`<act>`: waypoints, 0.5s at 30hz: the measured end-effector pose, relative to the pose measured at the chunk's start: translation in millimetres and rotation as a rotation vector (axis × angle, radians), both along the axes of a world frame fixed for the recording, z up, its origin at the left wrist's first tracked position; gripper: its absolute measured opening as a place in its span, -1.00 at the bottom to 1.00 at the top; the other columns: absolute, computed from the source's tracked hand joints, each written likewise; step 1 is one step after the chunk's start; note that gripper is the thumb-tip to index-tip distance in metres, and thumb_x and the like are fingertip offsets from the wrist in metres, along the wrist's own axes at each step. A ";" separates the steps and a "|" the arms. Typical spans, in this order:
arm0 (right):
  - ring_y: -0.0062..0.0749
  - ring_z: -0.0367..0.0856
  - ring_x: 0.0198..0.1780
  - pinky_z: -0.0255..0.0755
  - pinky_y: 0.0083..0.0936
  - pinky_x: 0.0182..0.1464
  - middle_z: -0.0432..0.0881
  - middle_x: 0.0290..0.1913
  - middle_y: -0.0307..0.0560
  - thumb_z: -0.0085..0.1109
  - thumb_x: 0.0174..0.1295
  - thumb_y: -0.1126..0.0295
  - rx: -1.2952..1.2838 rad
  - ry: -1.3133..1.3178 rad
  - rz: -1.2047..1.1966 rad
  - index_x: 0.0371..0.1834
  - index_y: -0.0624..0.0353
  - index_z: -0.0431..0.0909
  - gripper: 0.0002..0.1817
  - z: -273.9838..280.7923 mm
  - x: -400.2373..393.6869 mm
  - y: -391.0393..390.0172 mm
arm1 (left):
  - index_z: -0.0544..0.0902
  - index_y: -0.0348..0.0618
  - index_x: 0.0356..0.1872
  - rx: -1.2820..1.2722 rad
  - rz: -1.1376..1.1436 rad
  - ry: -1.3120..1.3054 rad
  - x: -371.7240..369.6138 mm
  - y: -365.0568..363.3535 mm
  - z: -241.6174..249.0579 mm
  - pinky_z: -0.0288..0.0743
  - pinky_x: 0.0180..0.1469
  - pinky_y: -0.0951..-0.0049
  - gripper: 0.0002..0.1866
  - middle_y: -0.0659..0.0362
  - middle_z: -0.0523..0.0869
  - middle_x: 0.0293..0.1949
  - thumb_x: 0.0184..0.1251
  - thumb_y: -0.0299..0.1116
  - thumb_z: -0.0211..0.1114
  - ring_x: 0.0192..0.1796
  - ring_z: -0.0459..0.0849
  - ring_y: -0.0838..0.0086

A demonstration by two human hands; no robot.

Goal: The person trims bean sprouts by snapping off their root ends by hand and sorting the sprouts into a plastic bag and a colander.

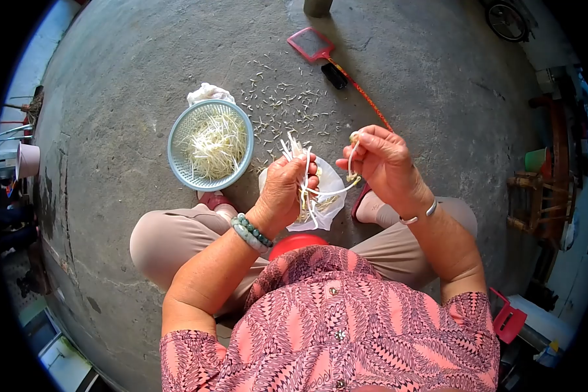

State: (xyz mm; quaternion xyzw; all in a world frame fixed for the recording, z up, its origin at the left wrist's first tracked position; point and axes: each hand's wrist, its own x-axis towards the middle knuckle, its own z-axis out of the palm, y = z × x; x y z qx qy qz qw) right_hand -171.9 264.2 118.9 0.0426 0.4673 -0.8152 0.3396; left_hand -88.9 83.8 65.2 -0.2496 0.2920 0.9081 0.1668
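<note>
My left hand [286, 189] is closed around a small bunch of white bean sprouts [296, 149], whose stems stick out above and below the fingers. To its right, my right hand [384, 157] pinches the end of a sprout [352, 162] between thumb and forefinger. A long pale stem curves between the two hands. Beneath them lies a white plastic bag [334, 181] with more sprouts or scraps in it. On the floor at the left, a light blue round basket [175, 164] holds a heap of white sprouts [217, 145].
Small scraps [287, 101] are scattered over the concrete floor [124, 111]. A red-rimmed fly swatter [310, 44] lies beyond them, beside a black object [334, 76]. A white cloth [209, 93] touches the basket's far edge. Wooden furniture [536, 196] stands at the right.
</note>
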 end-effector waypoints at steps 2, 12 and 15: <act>-0.48 0.58 -0.34 0.57 -0.32 -0.07 0.57 -0.43 -0.15 0.09 0.31 0.41 0.017 0.008 0.053 -0.27 0.25 0.55 -0.87 -3.6 4.8 -2.8 | 0.50 -0.22 -0.08 -0.009 0.004 -0.002 0.0 1.9 2.6 0.53 -0.42 0.56 -0.78 0.25 0.55 -0.35 0.44 -0.27 0.10 -0.46 0.53 0.61; -0.68 0.42 -0.52 0.30 -0.74 -0.43 0.54 -0.50 -0.26 0.17 0.28 0.41 0.263 0.182 0.136 -0.31 0.26 0.57 -0.87 -8.1 17.5 -16.5 | 0.50 -0.20 -0.13 0.069 -0.053 0.076 1.6 0.3 5.2 0.45 -0.51 0.65 -0.78 0.27 0.55 -0.36 0.45 -0.24 0.12 -0.57 0.43 0.72; -0.75 0.39 -0.53 0.24 -0.78 -0.48 0.54 -0.52 -0.31 0.20 0.27 0.41 0.314 0.234 0.153 -0.33 0.24 0.58 -0.88 -8.1 19.2 -18.0 | 0.50 -0.17 -0.20 0.040 -0.090 0.107 1.2 4.0 10.9 0.38 -0.56 0.69 -0.80 0.28 0.56 -0.39 0.44 -0.24 0.14 -0.61 0.39 0.73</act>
